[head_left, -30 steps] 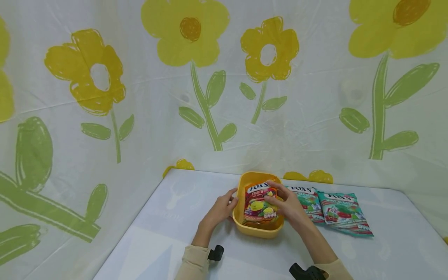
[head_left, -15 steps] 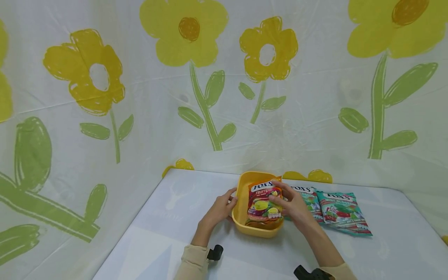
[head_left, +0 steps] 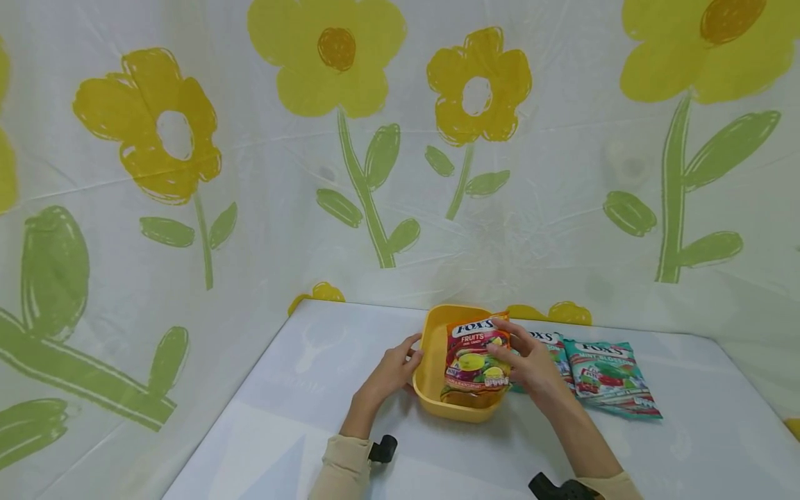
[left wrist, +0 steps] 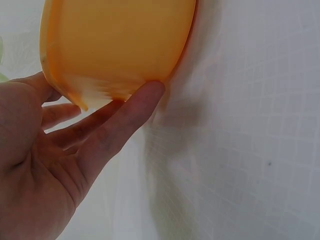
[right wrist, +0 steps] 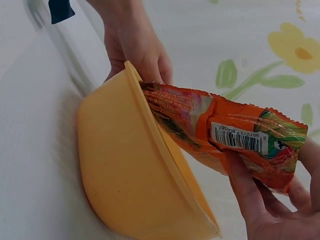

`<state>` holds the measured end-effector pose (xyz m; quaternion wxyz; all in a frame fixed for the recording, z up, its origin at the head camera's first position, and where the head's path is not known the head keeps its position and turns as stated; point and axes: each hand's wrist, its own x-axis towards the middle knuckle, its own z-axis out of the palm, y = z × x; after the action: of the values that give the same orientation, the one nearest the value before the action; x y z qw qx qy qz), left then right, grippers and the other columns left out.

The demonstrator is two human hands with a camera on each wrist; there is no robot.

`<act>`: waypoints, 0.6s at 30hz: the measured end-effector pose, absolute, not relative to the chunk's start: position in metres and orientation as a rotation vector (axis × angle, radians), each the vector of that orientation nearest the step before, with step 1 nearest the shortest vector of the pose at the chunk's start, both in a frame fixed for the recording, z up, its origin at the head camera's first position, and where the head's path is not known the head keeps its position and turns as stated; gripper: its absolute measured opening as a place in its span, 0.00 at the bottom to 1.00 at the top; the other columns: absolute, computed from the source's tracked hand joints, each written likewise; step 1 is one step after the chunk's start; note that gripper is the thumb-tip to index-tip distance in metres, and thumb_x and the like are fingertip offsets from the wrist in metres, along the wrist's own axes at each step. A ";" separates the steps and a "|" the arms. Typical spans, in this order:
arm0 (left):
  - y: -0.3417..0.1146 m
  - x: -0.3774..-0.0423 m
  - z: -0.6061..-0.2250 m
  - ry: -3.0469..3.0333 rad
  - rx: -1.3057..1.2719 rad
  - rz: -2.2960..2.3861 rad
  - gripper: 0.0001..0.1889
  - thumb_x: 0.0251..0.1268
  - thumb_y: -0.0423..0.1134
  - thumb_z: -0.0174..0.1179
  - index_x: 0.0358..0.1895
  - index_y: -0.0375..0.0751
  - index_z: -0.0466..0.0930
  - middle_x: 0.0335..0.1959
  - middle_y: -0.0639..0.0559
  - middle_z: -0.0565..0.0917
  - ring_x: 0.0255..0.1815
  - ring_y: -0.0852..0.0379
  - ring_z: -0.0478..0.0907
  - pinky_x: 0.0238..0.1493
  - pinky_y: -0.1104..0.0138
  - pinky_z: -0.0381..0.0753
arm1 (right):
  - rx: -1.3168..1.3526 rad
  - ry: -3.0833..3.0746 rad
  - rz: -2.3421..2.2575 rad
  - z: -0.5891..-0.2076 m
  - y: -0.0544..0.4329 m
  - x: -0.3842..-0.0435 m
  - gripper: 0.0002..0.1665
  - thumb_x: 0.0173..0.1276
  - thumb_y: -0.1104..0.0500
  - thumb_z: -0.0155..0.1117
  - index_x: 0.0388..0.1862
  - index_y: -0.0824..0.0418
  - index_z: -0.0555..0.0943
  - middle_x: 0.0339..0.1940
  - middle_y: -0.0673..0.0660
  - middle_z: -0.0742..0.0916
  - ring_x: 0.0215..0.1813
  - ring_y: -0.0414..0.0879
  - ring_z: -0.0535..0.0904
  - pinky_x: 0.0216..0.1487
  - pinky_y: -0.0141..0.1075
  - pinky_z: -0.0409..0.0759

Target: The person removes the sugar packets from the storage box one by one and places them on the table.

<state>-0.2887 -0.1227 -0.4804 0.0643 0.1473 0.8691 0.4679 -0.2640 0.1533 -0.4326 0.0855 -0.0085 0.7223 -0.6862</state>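
A red and orange candy bag [head_left: 475, 357] marked FOX'S FRUITS is in my right hand [head_left: 531, 361], thumb on one face and fingers on the other. In the right wrist view the candy bag [right wrist: 230, 130] slants up over the rim of a yellow plastic tub [right wrist: 135, 165], its barcode side showing. The tub [head_left: 459, 413] stands on the table under the bag. My left hand [head_left: 390, 371] holds the tub's left side. The left wrist view has the left hand [left wrist: 65, 145] with fingers and thumb against the tub's outer wall [left wrist: 120, 45]; some fingertips are hidden.
Two teal candy bags lie right of the tub: a nearer-to-tub bag [head_left: 556, 357], partly behind my right hand, and another teal bag [head_left: 612, 378]. A white table [head_left: 300, 375] bears all this. Behind it hangs a flower-printed curtain [head_left: 550, 250].
My right hand has lifted the red candy bag slightly and drawn it toward the tub's right rim. The left hand has stayed at the tub. The teal bags lie as before.
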 end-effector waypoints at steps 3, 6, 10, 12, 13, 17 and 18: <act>-0.123 -0.288 -0.480 2.620 0.437 1.415 0.27 0.79 0.47 0.45 0.75 0.44 0.59 0.54 0.37 0.81 0.36 0.55 0.84 0.27 0.67 0.87 | -0.007 2.137 -2.055 -0.432 0.155 -0.263 0.40 0.63 0.44 0.69 0.73 0.41 0.66 0.73 0.55 0.69 0.64 0.54 0.72 0.55 0.41 0.85; -0.122 -0.288 -0.479 2.615 0.430 1.418 0.26 0.79 0.47 0.45 0.75 0.45 0.59 0.54 0.37 0.80 0.36 0.55 0.84 0.27 0.66 0.87 | 0.011 2.122 -2.069 -0.432 0.156 -0.262 0.39 0.63 0.44 0.69 0.73 0.41 0.67 0.73 0.56 0.69 0.64 0.54 0.72 0.55 0.42 0.85; -0.123 -0.288 -0.479 2.615 0.443 1.421 0.26 0.79 0.46 0.45 0.75 0.44 0.59 0.54 0.37 0.81 0.35 0.55 0.84 0.26 0.67 0.87 | 0.016 2.109 -2.075 -0.432 0.158 -0.261 0.39 0.64 0.45 0.69 0.73 0.41 0.67 0.74 0.56 0.69 0.63 0.53 0.72 0.55 0.42 0.85; -0.123 -0.288 -0.478 2.620 0.455 1.424 0.26 0.79 0.46 0.45 0.75 0.43 0.59 0.53 0.36 0.81 0.34 0.56 0.84 0.25 0.67 0.86 | 0.008 2.093 -2.085 -0.432 0.159 -0.261 0.38 0.66 0.45 0.68 0.73 0.41 0.66 0.74 0.55 0.68 0.63 0.53 0.72 0.55 0.43 0.85; -0.123 -0.288 -0.478 2.621 0.460 1.426 0.26 0.79 0.46 0.45 0.75 0.42 0.59 0.53 0.36 0.81 0.34 0.56 0.84 0.24 0.67 0.86 | 0.004 2.078 -2.093 -0.432 0.160 -0.260 0.38 0.66 0.46 0.67 0.73 0.41 0.66 0.74 0.55 0.68 0.63 0.53 0.72 0.55 0.43 0.85; -0.122 -0.287 -0.478 2.616 0.470 1.440 0.26 0.79 0.45 0.45 0.75 0.41 0.60 0.53 0.35 0.81 0.32 0.56 0.84 0.23 0.67 0.86 | -0.015 2.032 -2.116 -0.431 0.163 -0.257 0.37 0.68 0.46 0.65 0.74 0.42 0.65 0.75 0.55 0.66 0.65 0.54 0.70 0.57 0.44 0.84; -0.122 -0.287 -0.478 2.611 0.466 1.443 0.26 0.79 0.45 0.45 0.75 0.42 0.59 0.53 0.35 0.81 0.32 0.56 0.84 0.23 0.66 0.86 | -0.016 2.021 -2.120 -0.431 0.164 -0.255 0.37 0.68 0.46 0.65 0.74 0.42 0.64 0.75 0.55 0.65 0.66 0.55 0.69 0.57 0.44 0.84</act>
<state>-0.2865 -0.1222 -0.4783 0.0610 0.1542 0.8632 0.4769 -0.2553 0.1642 -0.4311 0.1061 -0.0055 0.6862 -0.7196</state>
